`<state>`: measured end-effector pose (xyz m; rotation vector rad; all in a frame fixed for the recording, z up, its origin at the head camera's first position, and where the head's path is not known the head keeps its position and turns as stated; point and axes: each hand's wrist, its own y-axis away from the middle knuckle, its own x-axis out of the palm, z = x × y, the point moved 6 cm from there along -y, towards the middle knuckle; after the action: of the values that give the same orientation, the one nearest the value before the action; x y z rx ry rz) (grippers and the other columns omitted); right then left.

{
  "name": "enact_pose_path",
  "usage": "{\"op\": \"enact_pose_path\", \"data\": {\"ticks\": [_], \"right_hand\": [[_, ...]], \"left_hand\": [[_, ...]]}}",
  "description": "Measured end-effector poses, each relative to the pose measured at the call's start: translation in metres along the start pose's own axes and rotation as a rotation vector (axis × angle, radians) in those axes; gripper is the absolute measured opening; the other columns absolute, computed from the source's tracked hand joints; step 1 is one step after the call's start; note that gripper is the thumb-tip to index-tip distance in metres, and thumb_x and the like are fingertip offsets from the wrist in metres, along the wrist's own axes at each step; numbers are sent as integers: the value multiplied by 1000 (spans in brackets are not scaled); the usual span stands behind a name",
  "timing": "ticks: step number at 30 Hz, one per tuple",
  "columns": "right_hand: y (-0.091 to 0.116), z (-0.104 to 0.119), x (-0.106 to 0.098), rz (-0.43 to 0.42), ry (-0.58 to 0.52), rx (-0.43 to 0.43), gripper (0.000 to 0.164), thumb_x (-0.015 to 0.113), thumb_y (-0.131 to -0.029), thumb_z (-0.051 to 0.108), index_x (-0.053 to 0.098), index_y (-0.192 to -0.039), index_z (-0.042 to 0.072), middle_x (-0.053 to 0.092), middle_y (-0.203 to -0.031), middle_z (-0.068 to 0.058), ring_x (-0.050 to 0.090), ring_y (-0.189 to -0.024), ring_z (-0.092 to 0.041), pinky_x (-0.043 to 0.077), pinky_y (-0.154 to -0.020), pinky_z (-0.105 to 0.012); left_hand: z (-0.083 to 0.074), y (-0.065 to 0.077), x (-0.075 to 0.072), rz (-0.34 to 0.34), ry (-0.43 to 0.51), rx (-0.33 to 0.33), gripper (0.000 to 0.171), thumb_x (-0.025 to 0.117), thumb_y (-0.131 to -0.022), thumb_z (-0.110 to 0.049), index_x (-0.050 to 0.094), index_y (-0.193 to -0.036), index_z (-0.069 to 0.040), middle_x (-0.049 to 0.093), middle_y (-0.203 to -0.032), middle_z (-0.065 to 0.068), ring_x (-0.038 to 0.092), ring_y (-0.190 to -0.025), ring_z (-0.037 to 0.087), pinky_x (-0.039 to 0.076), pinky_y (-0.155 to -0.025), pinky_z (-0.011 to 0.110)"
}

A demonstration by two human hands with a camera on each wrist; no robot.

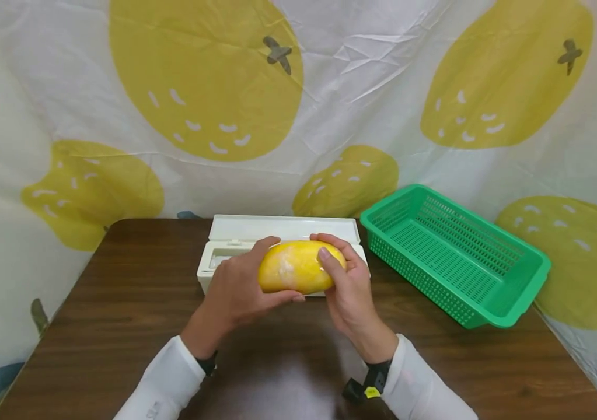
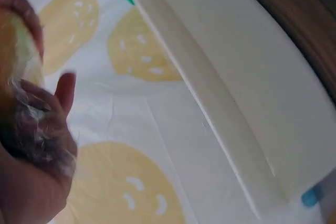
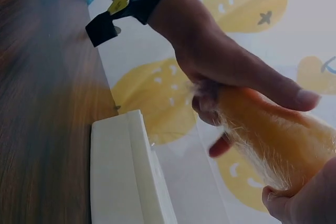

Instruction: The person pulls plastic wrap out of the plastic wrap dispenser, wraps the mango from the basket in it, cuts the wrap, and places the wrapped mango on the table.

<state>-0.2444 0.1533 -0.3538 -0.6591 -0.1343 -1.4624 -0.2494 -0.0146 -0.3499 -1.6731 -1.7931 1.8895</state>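
A yellow, oblong fruit point(image 1: 298, 267), with clear plastic film over it, is held level by both hands above the table. My left hand point(image 1: 235, 289) grips its left end, thumb along the near side and fingers at the far side. My right hand point(image 1: 349, 289) holds the other end, its thumb on top. Crinkled film point(image 2: 39, 129) gathers at one end in the left wrist view, and film also shows along the fruit point(image 3: 268, 129) in the right wrist view. Just behind the hands stands a white film dispenser box point(image 1: 283, 228), lid raised, its front partly hidden.
A green perforated plastic basket point(image 1: 458, 256) stands at the right rear of the brown wooden table point(image 1: 135, 344). Behind the table hangs a white cloth printed with yellow fruit point(image 1: 330, 116). Black straps with small cameras point(image 1: 374, 379) sit on the wrists.
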Motion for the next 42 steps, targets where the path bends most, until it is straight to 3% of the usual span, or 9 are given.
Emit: {"op": "enact_pose_path", "data": {"ticks": [7, 10, 13, 16, 19, 26, 30, 37, 42], "right_hand": [[1, 3, 0, 15, 27, 7, 26, 52, -97, -1, 57, -122, -8, 65, -117, -10, 56, -106, -27, 56, -83, -23], [1, 7, 1, 25, 18, -6, 24, 51, -97, -2, 61, -119, -4, 66, -115, -9, 56, -105, -27, 55, -82, -23], [1, 12, 1, 36, -1, -28, 24, 49, -98, -2, 63, -117, 0, 66, -116, -8, 56, -103, -25, 56, -81, -23], [2, 15, 0, 39, -28, -55, 26, 46, -99, -2, 64, -117, 1, 65, -117, -9, 57, -101, -24, 56, -80, -22], [5, 17, 0, 24, -42, -90, 26, 44, -100, -2, 62, -119, 0, 64, -118, -9, 57, -99, -24, 57, -79, -22], [16, 14, 4, -47, -24, -155, 25, 45, -100, 0, 60, -118, 6, 63, -119, -8, 56, -104, -25, 56, -81, -22], [20, 10, 6, -71, -27, -168, 25, 43, -101, 0, 60, -118, 7, 62, -118, -7, 57, -104, -24, 55, -80, -22], [27, -1, 10, -82, -84, -59, 22, 42, -104, 8, 54, -122, 7, 58, -122, -6, 54, -106, -23, 54, -83, -22], [28, -16, 10, -73, -118, 78, 25, 42, -106, 18, 48, -125, 4, 53, -119, -6, 51, -105, -22, 52, -85, -22]], "left_hand": [[10, 3, 4, 336, 264, -244, 98, 76, -58, -75, 50, -136, -22, 69, -92, -3, 57, -73, 14, 51, -63, 34], [12, 3, 4, 401, 451, -260, 69, 74, -76, -60, 54, -129, -20, 64, -91, 0, 57, -73, 16, 51, -63, 35], [11, 2, 3, 409, 618, -243, 56, 53, -93, -59, 56, -121, -11, 56, -83, 6, 54, -65, 19, 49, -55, 32], [8, 0, 3, 343, 716, -216, 76, 29, -95, -70, 56, -113, -1, 49, -78, 9, 48, -61, 21, 44, -53, 29], [6, -2, 3, 201, 761, -227, 89, 19, -94, -74, 57, -106, 6, 47, -74, 8, 45, -62, 20, 39, -58, 28], [8, 7, 3, -156, 824, -445, 81, 14, -104, -48, 62, -95, 17, 52, -73, 3, 46, -65, 14, 39, -64, 22], [9, 13, 0, -303, 761, -482, 72, 17, -103, -35, 66, -92, 18, 57, -73, 5, 48, -64, 14, 40, -63, 20], [7, 20, -4, -462, 710, -428, 57, 25, -101, -22, 65, -87, 17, 58, -71, -3, 48, -60, 14, 42, -59, 20], [3, 15, -1, -499, 1022, -404, 57, 26, -103, -27, 62, -106, 18, 69, -97, -5, 61, -88, 20, 51, -76, 19]]}}
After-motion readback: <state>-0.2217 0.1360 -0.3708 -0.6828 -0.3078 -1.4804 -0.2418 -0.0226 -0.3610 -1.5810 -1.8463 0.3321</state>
